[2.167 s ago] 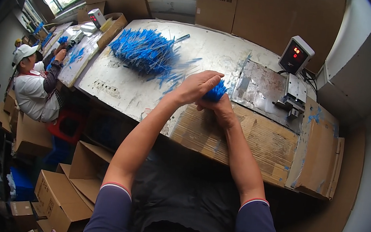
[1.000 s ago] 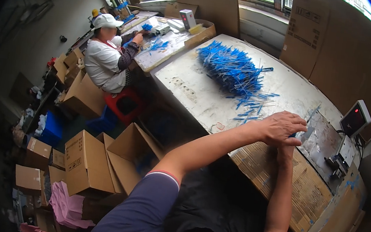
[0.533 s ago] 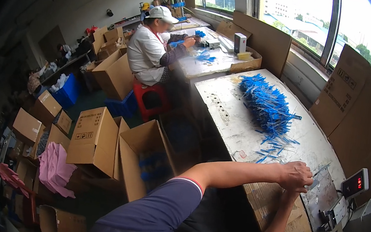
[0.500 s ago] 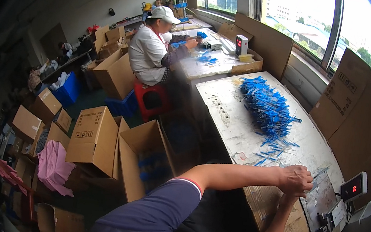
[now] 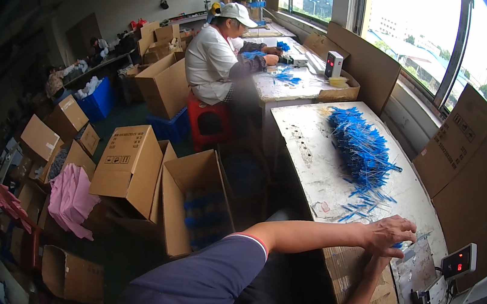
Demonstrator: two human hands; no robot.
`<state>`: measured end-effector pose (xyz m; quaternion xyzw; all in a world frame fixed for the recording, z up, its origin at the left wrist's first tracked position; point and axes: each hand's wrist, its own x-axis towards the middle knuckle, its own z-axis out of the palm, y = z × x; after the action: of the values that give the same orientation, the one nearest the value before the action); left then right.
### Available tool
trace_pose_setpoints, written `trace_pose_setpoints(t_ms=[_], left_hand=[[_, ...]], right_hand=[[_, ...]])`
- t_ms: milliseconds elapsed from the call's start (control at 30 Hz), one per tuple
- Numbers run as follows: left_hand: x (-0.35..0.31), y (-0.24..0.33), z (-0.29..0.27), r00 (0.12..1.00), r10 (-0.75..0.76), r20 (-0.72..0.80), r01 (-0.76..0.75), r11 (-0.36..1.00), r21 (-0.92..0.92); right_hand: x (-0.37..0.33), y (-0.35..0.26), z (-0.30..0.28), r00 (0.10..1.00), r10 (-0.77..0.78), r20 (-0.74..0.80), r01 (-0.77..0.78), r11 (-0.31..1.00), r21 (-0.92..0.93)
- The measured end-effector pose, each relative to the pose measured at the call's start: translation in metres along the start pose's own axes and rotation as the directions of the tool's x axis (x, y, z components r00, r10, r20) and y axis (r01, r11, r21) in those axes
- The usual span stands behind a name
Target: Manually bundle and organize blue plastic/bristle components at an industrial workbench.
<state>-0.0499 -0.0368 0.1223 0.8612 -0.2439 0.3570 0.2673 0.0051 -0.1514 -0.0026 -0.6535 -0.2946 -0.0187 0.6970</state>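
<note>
My left hand [image 5: 390,235] reaches across from the left over the near end of the white worktable [image 5: 302,144]. Its fingers curl downward around thin blue sticks [image 5: 397,245], of which only a short bit shows beneath them. From the lower edge comes my right forearm [image 5: 357,302]; the left hand covers the right hand's fingers. Beyond my hands lies a big heap of thin blue sticks [image 5: 363,145] with pale, slender ends. Several loose sticks [image 5: 364,206] are scattered between the heap and my left hand.
Right of my hands stand a small box with a red lit display [image 5: 459,262] and a black metal fixture [image 5: 419,301]. Cardboard sheets [image 5: 469,143] line the window side. A co-worker [image 5: 212,60] sits at the farther table. An open carton [image 5: 197,204] stands to my left.
The view has shifted a little. My left hand's fingers have lifted and loosened slightly, and a blue bit now shows beneath them. My right forearm stays close below it.
</note>
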Motion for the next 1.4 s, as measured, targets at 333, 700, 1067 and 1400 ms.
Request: trace_pose_setpoints(t_ms=[333, 700, 1067, 1400], left_hand=[[-0.128, -0.001, 0.023, 0.670, -0.719, -0.185, 0.665, 0.692, -0.281], [-0.126, 0.005, 0.032, 0.665, -0.742, -0.083, 0.686, 0.652, -0.323], [-0.131, -0.002, 0.024, 0.652, -0.755, -0.068, 0.682, 0.624, -0.382], [-0.130, -0.001, 0.023, 0.650, -0.755, -0.083, 0.655, 0.612, -0.444]], right_hand=[[0.023, -0.013, 0.007, 0.867, 0.486, 0.112, -0.487, 0.777, 0.398], [0.067, -0.045, -0.031, 0.767, 0.628, 0.131, -0.605, 0.776, -0.179], [0.175, -0.074, 0.031, 0.675, 0.654, 0.341, 0.709, -0.450, -0.543], [0.173, -0.049, -0.035, 0.846, 0.478, 0.237, -0.058, 0.524, -0.850]])
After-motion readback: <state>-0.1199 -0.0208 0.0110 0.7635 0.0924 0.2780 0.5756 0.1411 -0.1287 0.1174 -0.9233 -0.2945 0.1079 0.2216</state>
